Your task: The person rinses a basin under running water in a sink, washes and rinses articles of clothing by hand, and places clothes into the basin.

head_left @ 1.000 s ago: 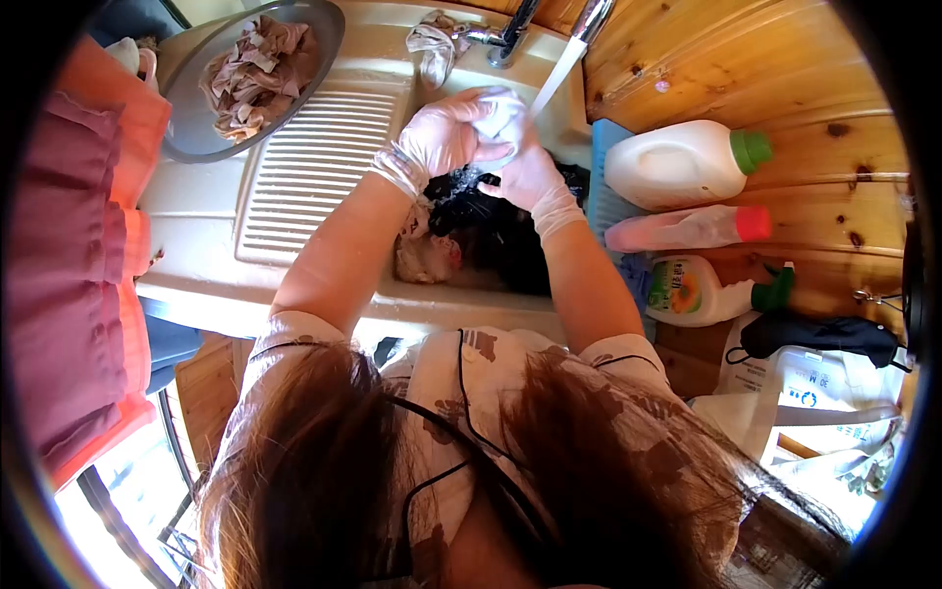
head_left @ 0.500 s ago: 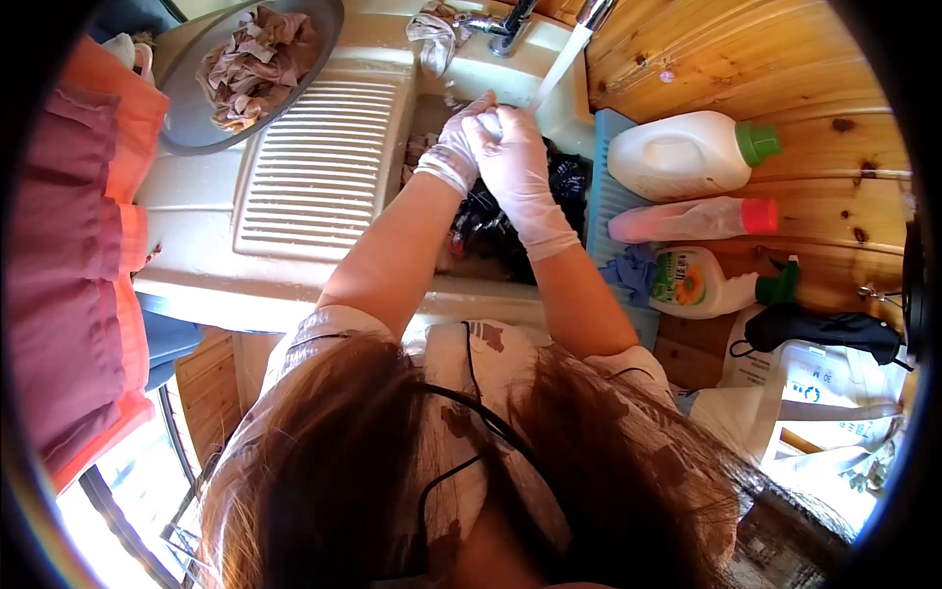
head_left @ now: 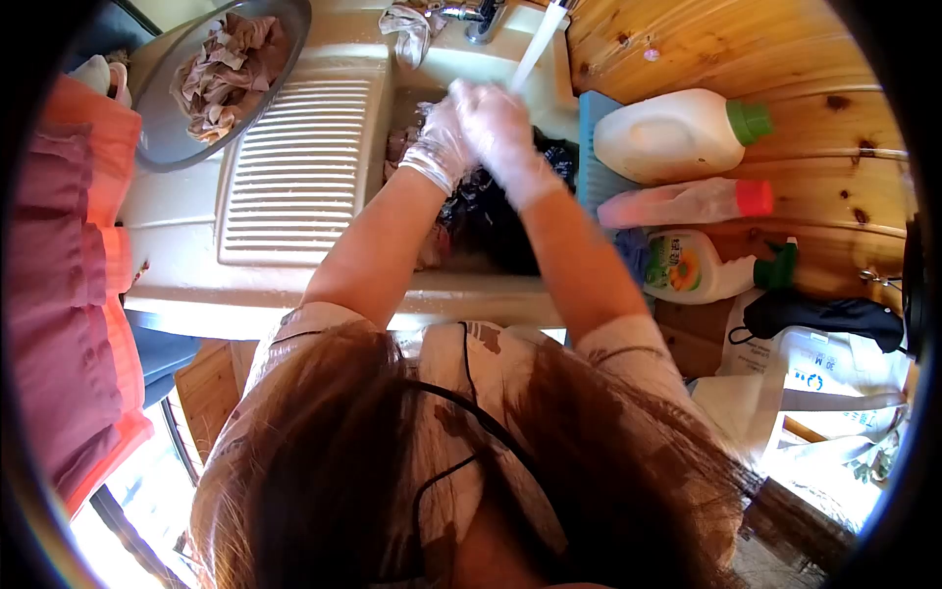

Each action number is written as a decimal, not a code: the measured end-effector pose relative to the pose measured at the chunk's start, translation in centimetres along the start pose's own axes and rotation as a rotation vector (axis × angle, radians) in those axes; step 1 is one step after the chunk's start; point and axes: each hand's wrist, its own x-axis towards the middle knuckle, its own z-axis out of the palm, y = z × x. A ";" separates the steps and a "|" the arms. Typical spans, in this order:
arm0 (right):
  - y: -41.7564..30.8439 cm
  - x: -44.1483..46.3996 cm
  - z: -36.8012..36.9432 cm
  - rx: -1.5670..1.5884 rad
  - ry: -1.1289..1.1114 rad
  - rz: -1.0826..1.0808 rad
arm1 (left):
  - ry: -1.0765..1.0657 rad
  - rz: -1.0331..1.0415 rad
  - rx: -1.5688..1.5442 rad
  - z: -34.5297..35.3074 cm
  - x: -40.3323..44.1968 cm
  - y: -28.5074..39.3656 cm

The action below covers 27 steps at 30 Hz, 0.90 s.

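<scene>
Both my hands wear pale, thin gloves and are pressed together over the sink [head_left: 471,286]. My left hand [head_left: 444,137] is closed against the right one. My right hand [head_left: 494,123] is folded over it, its fingers curled. Whatever lies between them is hidden in this view. Water [head_left: 538,47] runs down from the tap just beyond my right hand. Dark wet cloth [head_left: 491,226] lies in the basin below my wrists, with lighter cloth [head_left: 397,145] at its left side.
A ribbed drainboard [head_left: 299,162] adjoins the sink on the left, with a grey basin [head_left: 162,128] of crumpled cloth [head_left: 231,74] behind. At right stand a white bottle [head_left: 667,135], a pink bottle [head_left: 677,203] and a spray bottle [head_left: 697,267]. A cloth [head_left: 412,31] hangs near the tap.
My hands were apart around a white cloth, then came together; that cloth is now out of sight between them. The whole view has shifted slightly.
</scene>
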 end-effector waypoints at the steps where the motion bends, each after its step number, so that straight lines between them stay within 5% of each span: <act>1: 2.4 2.5 0.6 -0.001 0.028 0.043 | 0.039 -0.042 0.108 -0.3 0.5 -0.3; 3: 5.2 5.1 1.4 0.035 0.016 0.168 | 0.391 -0.043 0.198 3.9 -2.3 -0.6; 4: 4.3 3.8 1.1 0.053 0.089 0.075 | 0.170 0.407 0.734 -0.7 1.2 -1.9; 6: 2.0 0.4 1.1 -0.102 0.222 -0.233 | -0.140 0.813 1.014 -9.7 9.6 -3.2; 8: -0.8 -2.5 0.8 0.024 0.101 -0.209 | -0.064 0.167 0.122 -2.8 1.8 -0.4; 9: -0.2 -2.5 1.7 0.069 0.053 -0.176 | 0.041 0.100 0.125 -1.6 0.6 -0.3; 11: 4.3 2.0 2.9 0.068 0.115 0.005 | 0.190 0.003 0.228 -0.2 -0.8 -0.7; 13: 7.4 4.9 2.2 0.126 -0.049 0.104 | 0.250 -0.082 0.238 0.6 -0.4 -1.5; 18: 3.8 2.7 -0.5 0.773 0.006 0.163 | -0.027 -0.055 -0.266 -1.1 -0.1 0.2; 21: 4.2 0.8 1.6 1.047 -0.238 0.039 | -0.051 -0.071 -0.344 3.2 -4.5 1.3; 22: 4.7 0.7 3.3 0.714 -0.253 -0.121 | -0.615 -0.084 -0.623 -2.4 0.7 -0.2; 24: 6.4 2.3 6.1 0.034 0.276 -0.521 | -0.558 -0.031 -0.502 -1.4 0.2 -0.5; 25: 1.0 -0.1 1.3 -0.172 0.220 -0.336 | -0.525 -0.012 -0.444 -0.5 -0.6 -1.1; 27: 3.4 1.9 1.7 -0.072 0.399 -0.412 | -0.261 -0.065 -0.512 1.7 -2.5 -0.8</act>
